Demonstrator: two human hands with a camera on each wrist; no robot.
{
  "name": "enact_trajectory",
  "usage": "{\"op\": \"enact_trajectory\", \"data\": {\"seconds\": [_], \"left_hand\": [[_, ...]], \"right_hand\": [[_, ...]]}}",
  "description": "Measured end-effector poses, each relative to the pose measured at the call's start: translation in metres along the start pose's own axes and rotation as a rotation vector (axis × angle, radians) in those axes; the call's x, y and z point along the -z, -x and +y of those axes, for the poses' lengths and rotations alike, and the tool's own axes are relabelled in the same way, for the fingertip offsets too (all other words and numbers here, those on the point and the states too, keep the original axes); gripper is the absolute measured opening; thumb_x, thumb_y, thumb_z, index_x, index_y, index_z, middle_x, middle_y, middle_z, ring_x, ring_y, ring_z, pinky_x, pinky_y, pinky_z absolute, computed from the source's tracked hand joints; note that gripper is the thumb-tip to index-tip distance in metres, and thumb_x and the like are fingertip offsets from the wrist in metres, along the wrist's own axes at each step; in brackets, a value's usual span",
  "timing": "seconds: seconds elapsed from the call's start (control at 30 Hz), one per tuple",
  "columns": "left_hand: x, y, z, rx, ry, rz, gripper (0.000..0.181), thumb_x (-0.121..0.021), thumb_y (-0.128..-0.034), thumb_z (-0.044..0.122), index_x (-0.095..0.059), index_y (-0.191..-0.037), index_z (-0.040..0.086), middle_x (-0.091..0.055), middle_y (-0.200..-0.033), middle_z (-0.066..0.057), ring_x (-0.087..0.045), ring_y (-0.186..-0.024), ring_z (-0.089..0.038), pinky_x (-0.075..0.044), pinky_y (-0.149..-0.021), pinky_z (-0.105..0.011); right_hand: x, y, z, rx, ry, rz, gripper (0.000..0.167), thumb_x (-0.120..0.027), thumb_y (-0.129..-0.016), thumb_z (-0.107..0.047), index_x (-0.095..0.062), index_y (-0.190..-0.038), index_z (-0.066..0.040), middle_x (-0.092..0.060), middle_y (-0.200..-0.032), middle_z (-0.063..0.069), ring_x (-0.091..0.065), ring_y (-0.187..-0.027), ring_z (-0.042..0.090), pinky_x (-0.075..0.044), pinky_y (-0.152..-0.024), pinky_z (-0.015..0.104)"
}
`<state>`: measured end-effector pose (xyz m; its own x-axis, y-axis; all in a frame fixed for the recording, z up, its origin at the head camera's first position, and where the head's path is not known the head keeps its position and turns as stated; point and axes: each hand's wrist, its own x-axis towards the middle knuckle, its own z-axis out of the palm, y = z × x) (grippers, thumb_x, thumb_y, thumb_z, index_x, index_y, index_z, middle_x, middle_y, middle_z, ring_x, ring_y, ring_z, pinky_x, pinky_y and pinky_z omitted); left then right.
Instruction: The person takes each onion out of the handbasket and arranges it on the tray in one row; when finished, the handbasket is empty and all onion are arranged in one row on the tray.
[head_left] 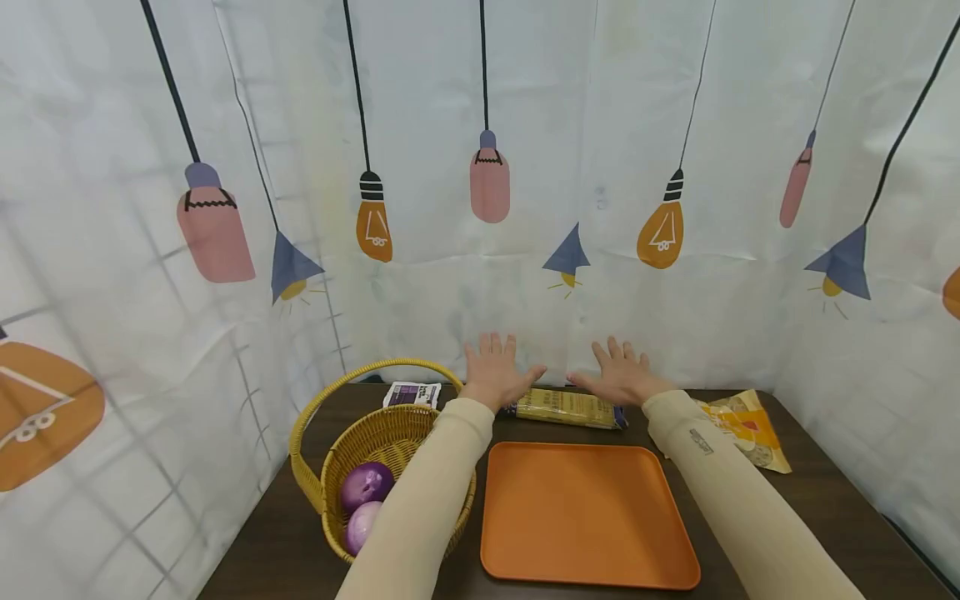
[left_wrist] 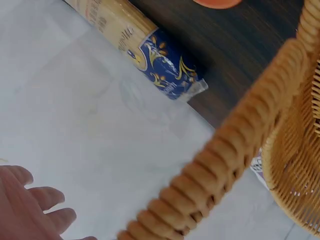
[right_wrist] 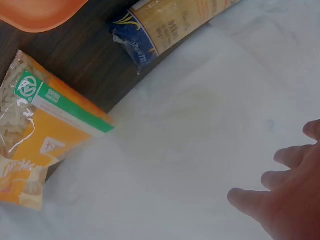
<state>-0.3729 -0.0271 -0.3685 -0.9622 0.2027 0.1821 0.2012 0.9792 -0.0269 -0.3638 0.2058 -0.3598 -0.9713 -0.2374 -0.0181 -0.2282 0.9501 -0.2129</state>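
My left hand is held out with fingers spread, holding nothing, above the table's back edge. Likewise my right hand has its fingers apart and holds nothing. A long pack of spaghetti with blue ends lies just below and between the hands. My left forearm passes over a yellow wicker basket, hiding part of it; two purple onions show inside. In the left wrist view its thick woven handle crosses near the fingers. Under my right forearm lies an orange and clear food bag.
An orange rectangular tray lies at the front middle of the dark table. A small purple and white packet sits behind the basket. White curtains printed with lamps close off the back and sides.
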Motion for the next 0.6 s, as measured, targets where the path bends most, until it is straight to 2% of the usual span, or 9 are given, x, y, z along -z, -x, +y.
{"op": "enact_trajectory", "data": {"seconds": [0.23, 0.37, 0.47, 0.6], "left_hand": [[-0.008, 0.009, 0.012, -0.055, 0.001, -0.050, 0.093, -0.020, -0.0886, 0.080, -0.015, -0.158, 0.018, -0.018, -0.161, -0.015, -0.015, -0.148, -0.034, -0.010, -0.113, -0.062], [-0.015, 0.020, 0.018, -0.085, 0.010, -0.044, 0.094, -0.020, -0.0882, 0.081, -0.017, -0.157, 0.017, -0.020, -0.161, -0.015, -0.018, -0.147, -0.034, -0.010, -0.113, -0.063], [-0.016, 0.032, 0.020, -0.113, 0.060, -0.066, 0.092, -0.022, -0.0891, 0.080, -0.016, -0.157, 0.018, -0.021, -0.161, -0.014, -0.018, -0.147, -0.033, -0.009, -0.113, -0.062], [-0.010, 0.051, 0.015, -0.153, 0.168, -0.099, 0.088, -0.026, -0.0915, 0.076, -0.021, -0.156, 0.016, -0.028, -0.158, -0.013, -0.025, -0.145, -0.033, -0.017, -0.114, -0.058]], "right_hand": [[-0.013, 0.010, 0.003, 0.057, 0.018, 0.067, 0.099, -0.039, -0.090, -0.074, -0.021, -0.154, -0.001, -0.010, -0.156, 0.034, -0.009, -0.140, 0.057, -0.006, -0.106, 0.072], [-0.027, 0.025, 0.003, 0.079, 0.037, 0.056, 0.101, -0.039, -0.088, -0.076, -0.023, -0.153, 0.000, -0.012, -0.156, 0.034, -0.013, -0.139, 0.058, -0.010, -0.106, 0.072], [-0.036, 0.038, 0.002, 0.107, 0.025, 0.018, 0.101, -0.040, -0.088, -0.076, -0.022, -0.153, 0.000, -0.011, -0.157, 0.033, -0.013, -0.139, 0.058, -0.011, -0.105, 0.073], [-0.049, 0.052, 0.000, 0.139, -0.020, -0.022, 0.099, -0.043, -0.089, -0.074, -0.022, -0.154, -0.002, -0.013, -0.158, 0.030, -0.014, -0.140, 0.055, -0.009, -0.106, 0.071]]}}
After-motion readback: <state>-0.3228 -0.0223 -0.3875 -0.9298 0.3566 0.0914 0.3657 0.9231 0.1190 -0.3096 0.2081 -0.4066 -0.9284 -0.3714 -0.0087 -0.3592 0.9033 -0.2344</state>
